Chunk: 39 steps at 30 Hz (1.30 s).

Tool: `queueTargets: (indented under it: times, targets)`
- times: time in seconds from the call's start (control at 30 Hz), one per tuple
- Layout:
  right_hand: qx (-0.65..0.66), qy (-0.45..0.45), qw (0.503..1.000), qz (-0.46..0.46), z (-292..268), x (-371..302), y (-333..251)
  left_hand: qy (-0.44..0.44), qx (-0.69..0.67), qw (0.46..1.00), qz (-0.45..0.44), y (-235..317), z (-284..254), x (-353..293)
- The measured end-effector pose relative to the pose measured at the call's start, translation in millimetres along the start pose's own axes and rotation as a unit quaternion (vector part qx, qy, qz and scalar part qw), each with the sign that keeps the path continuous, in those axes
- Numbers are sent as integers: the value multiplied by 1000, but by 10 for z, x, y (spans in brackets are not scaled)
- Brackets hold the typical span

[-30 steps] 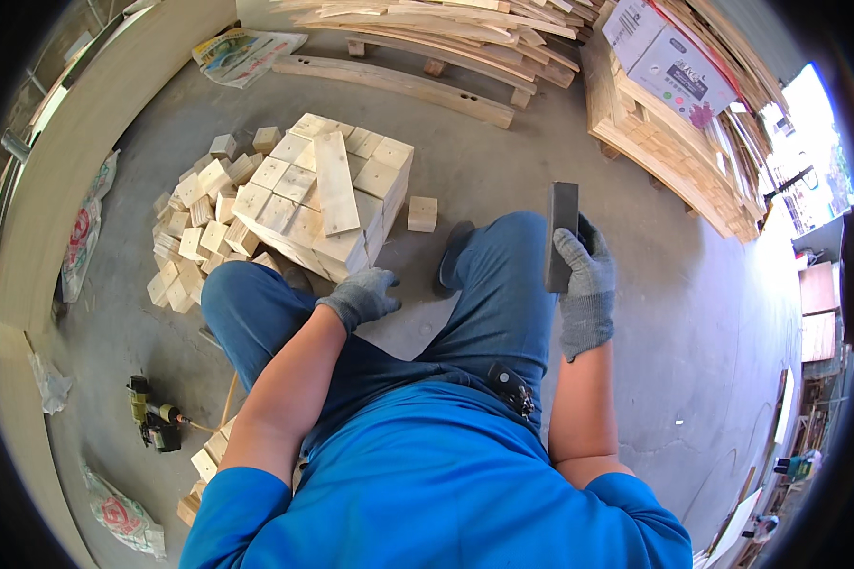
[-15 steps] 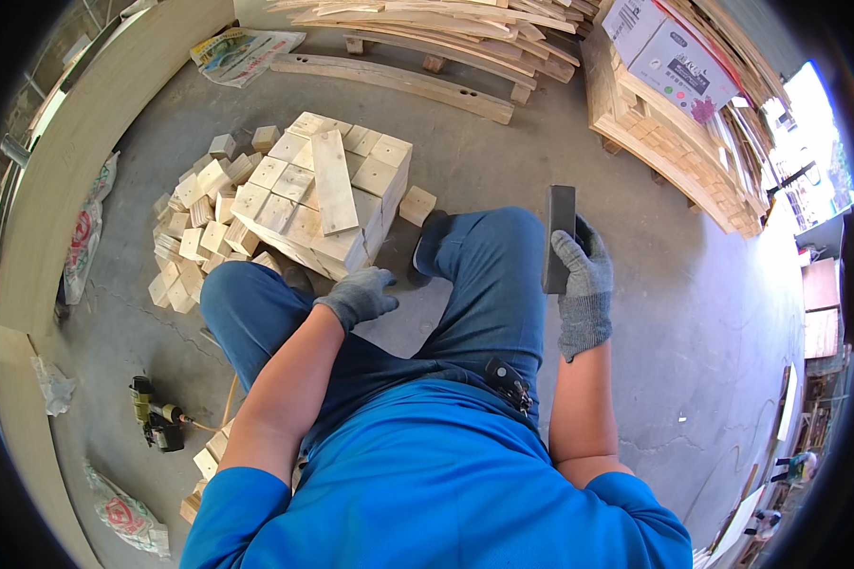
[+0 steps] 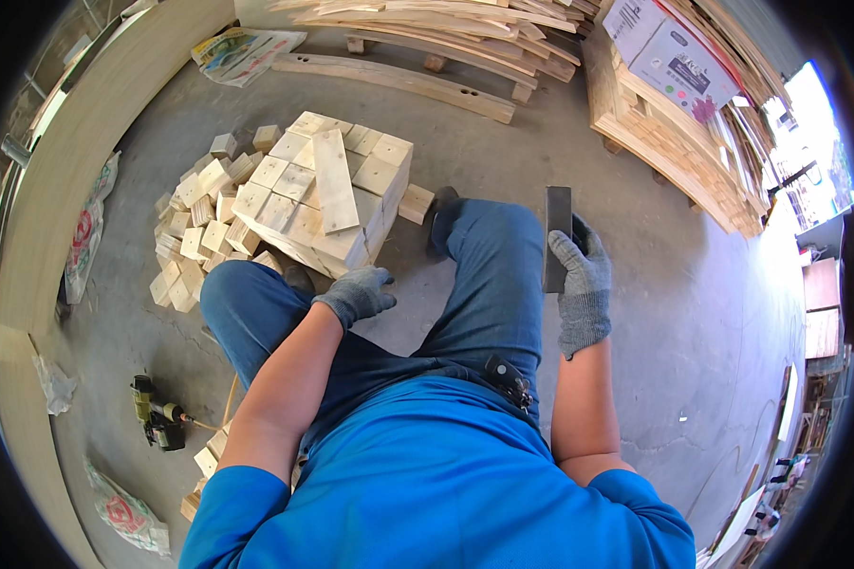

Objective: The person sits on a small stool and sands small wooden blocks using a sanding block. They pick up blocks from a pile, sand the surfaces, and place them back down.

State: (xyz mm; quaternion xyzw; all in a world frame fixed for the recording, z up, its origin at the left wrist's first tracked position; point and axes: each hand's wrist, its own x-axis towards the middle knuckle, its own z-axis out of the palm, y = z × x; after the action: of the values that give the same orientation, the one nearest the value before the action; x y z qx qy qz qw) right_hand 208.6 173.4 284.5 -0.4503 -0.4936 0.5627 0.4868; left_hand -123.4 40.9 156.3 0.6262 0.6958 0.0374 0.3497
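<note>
My right hand (image 3: pixel 584 270), in a grey knit glove, is closed round a dark grey rectangular block (image 3: pixel 558 213) held upright beside my right knee. Over my left thigh, my left hand (image 3: pixel 359 295), also gloved, has its fingers loosely apart with nothing visible in them. Just beyond it stands a squared stack of pale wooden blocks (image 3: pixel 289 211), close to the fingers but apart as far as I can see. A flat wooden board (image 3: pixel 336 180) lies across the top of that stack. One loose wooden block (image 3: pixel 416 203) sits between the stack and my right shoe.
Loose wooden blocks (image 3: pixel 192 244) are heaped left of the stack. A nail gun (image 3: pixel 157 413) with a hose lies at lower left. A long beam (image 3: pixel 394 83) and piled wood strips (image 3: pixel 465 28) lie ahead. A carton (image 3: pixel 678 62) rests on stacked wood at far right.
My right foot and knee have shifted slightly forward, the shoe now beside the loose block. The dark block has turned a little in my right hand. My left hand has hardly moved.
</note>
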Motion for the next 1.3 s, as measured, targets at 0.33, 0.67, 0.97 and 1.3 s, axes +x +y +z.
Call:
queueTargets:
  times: [0.33,0.67,0.97,1.3]
  targets:
    - [-15,7,1000,9,-97,52,135,-18,-3,1000,-15,-5,14,40]
    - [-24,16,999,30,-140,77,196,-20,-5,1000,-15,3,27,89]
    - [-41,20,999,28,-113,48,170,-22,4,1000,-13,28,29,96]
    - [-43,20,998,31,-95,57,173,-19,16,1000,-14,42,9,75]
